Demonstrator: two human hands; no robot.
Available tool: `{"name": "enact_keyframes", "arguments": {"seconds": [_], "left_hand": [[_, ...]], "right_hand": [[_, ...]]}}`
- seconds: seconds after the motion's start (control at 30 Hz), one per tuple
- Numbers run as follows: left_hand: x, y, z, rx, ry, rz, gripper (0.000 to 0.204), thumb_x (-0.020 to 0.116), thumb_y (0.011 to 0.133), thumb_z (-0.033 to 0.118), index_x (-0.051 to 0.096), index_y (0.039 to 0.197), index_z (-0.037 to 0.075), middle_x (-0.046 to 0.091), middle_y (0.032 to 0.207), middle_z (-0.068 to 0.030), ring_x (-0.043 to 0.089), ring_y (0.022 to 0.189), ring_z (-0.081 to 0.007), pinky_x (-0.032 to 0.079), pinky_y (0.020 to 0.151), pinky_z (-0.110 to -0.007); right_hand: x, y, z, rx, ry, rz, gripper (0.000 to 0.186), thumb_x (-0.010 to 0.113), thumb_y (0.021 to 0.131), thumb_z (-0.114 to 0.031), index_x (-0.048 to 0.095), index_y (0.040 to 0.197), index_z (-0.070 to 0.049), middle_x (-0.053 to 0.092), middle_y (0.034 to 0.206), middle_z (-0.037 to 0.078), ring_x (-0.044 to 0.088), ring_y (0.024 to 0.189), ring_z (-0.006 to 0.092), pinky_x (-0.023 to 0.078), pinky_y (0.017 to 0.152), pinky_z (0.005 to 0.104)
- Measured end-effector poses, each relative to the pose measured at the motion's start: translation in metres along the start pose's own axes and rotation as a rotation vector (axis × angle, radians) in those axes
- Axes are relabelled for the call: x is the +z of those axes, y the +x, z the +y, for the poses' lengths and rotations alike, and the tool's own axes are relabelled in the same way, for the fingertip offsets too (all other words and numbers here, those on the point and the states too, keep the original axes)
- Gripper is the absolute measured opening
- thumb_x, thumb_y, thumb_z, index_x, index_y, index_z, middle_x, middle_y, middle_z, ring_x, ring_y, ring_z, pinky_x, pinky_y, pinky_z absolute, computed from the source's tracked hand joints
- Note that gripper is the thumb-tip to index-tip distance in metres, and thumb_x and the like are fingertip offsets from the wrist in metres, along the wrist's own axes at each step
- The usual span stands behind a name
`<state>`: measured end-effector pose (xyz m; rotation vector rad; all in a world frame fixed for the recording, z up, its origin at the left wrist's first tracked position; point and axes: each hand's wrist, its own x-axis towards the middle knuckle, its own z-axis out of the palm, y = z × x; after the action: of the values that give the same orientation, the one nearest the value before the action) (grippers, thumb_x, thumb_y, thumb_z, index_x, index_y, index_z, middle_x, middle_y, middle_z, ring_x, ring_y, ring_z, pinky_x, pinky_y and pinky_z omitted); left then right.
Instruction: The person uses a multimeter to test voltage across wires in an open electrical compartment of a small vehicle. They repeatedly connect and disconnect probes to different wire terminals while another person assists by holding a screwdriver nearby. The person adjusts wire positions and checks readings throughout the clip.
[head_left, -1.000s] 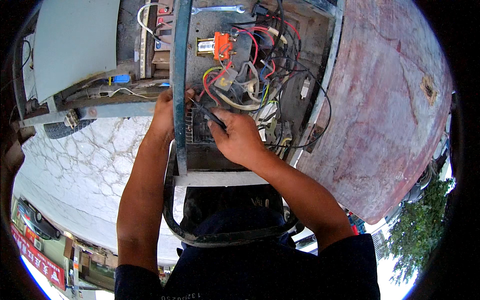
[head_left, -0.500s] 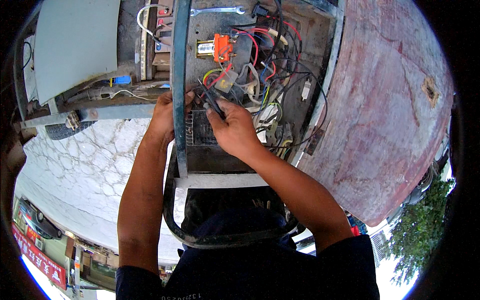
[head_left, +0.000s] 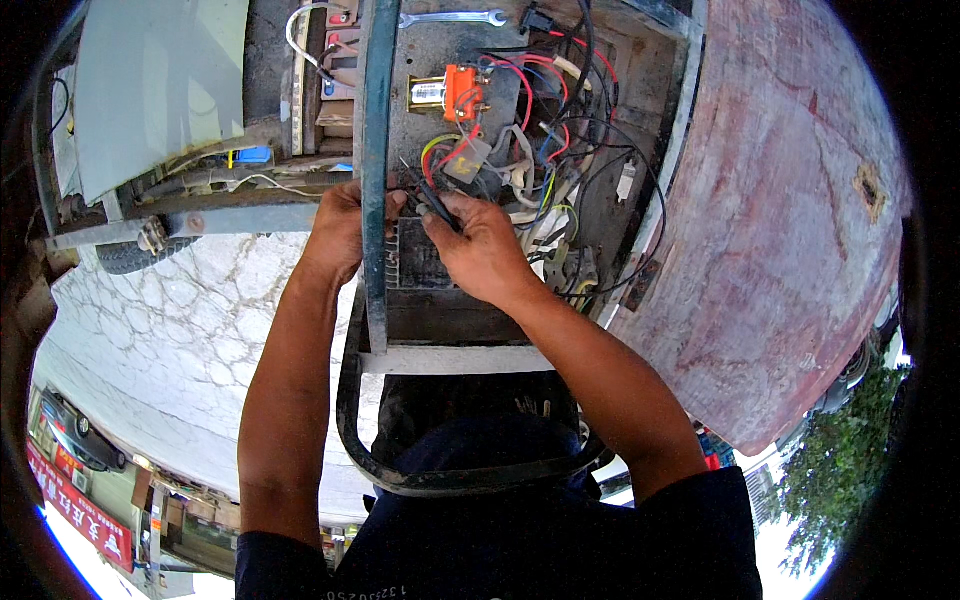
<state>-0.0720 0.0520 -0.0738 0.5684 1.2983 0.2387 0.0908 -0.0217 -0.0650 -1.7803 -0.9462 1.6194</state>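
Observation:
My right hand is closed around a slim black rod-shaped thing, whose thin end points up and left toward the wires; I cannot make out its exact kind. My left hand reaches in from the left of the upright metal bar. Its fingertips come out past the bar, pinched close to the rod's tip, and what they hold is hidden. Just beyond both hands lie a grey square box and yellow-green and red wires. A finned dark unit sits below my fingers.
An orange electrical component is fixed to the metal plate, with a wrench lying beyond it. Tangled black and red cables fill the compartment's right side. A worn reddish board stands at right, a grey panel at left.
The whole scene has shifted slightly right in the view. Both hands stay at the same spot among the wires, the right still gripping the black rod.

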Motion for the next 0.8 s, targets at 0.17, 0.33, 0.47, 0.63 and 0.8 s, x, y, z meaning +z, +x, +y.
{"name": "enact_keyframes", "arguments": {"seconds": [0.17,0.33,0.47,0.63,0.8], "left_hand": [[-0.002,0.001,-0.001,0.01,-0.027,-0.028,0.011,0.072,0.08,0.012,0.066,0.085,0.003,0.056,0.064,0.0031,0.048,0.055,-0.0051,0.037,0.05,-0.022],[-0.002,0.001,-0.001,0.006,-0.033,-0.03,0.009,0.072,0.08,0.012,0.066,0.077,0.006,0.055,0.063,0.004,0.046,0.055,-0.0044,0.034,0.05,-0.021],[-0.002,-0.001,0.0,0.011,-0.024,-0.028,0.009,0.071,0.081,0.012,0.067,0.076,0.006,0.055,0.063,0.0041,0.046,0.056,-0.0044,0.035,0.051,-0.022],[-0.002,-0.004,0.002,0.025,0.007,-0.018,0.012,0.072,0.081,0.014,0.068,0.079,0.003,0.057,0.065,0.003,0.048,0.057,-0.0046,0.035,0.051,-0.022],[-0.003,-0.002,0.001,0.03,0.018,0.005,0.014,0.073,0.081,0.016,0.069,0.081,0.002,0.06,0.066,0.0012,0.051,0.059,-0.005,0.037,0.052,-0.021]], "right_hand": [[-0.006,-0.003,-0.021,0.119,0.019,0.002,0.018,0.058,0.083,-0.015,0.063,0.091,0.001,0.061,0.074,0.023,0.063,0.07,0.036,0.047,0.065,0.0414],[-0.003,0.0,-0.007,-0.001,0.018,0.042,0.019,0.058,0.082,-0.015,0.063,0.09,0.002,0.061,0.074,0.024,0.061,0.07,0.0385,0.047,0.064,0.0422],[-0.008,0.0,-0.014,0.007,-0.014,0.001,0.019,0.058,0.082,-0.015,0.062,0.089,0.002,0.06,0.075,0.025,0.06,0.07,0.0409,0.046,0.064,0.043],[-0.012,0.001,-0.019,-0.026,-0.089,-0.003,0.021,0.059,0.081,-0.016,0.062,0.088,0.003,0.06,0.074,0.025,0.06,0.071,0.0413,0.047,0.064,0.0434],[-0.012,0.004,-0.019,-0.023,-0.086,-0.023,0.021,0.06,0.081,-0.017,0.063,0.088,0.003,0.06,0.072,0.025,0.06,0.069,0.0416,0.047,0.063,0.0439]]}}
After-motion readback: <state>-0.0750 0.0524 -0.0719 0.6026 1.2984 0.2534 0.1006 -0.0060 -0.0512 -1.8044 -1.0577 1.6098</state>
